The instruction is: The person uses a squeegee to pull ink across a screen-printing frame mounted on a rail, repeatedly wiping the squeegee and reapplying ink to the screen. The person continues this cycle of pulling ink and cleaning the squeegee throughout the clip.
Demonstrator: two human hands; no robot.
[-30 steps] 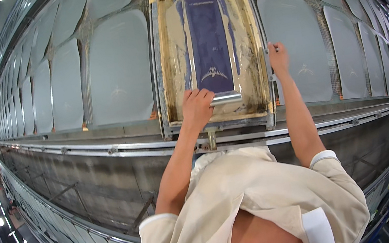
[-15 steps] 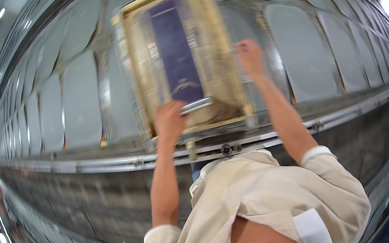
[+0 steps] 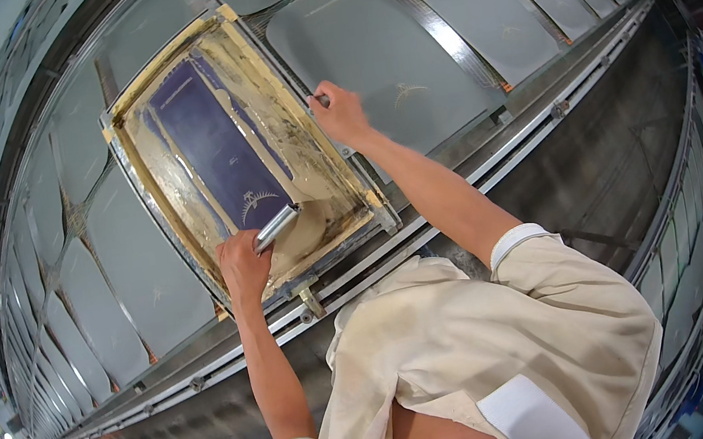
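Note:
A silk-screen frame [image 3: 156, 213], edged with yellowish tape, lies at a slant over the grey panels. Its mesh carries a dark blue strip [image 3: 210, 140] with a pale crest-like motif at the near end, and cream-coloured smears surround it. My left hand [image 3: 244, 266] is closed round one end of a squeegee [image 3: 278, 226] with a silvery bar, which lies across the near end of the strip. At the frame's right side my right hand [image 3: 340, 115] is closed on a small dark handle, mostly hidden by the fingers.
Rows of rounded grey panels [image 3: 375, 63] stretch to both sides, some bearing a small printed motif. A metal rail [image 3: 488, 166] runs along the near edge of the long table, between it and my body. Beyond a dark floor [image 3: 629, 145], another row of panels [image 3: 674, 241] stands at right.
The view has tilted, so the table now slants up to the right. The screen frame has shifted left across the panels, uncovering more of the panel at its right. My left hand still holds the squeegee.

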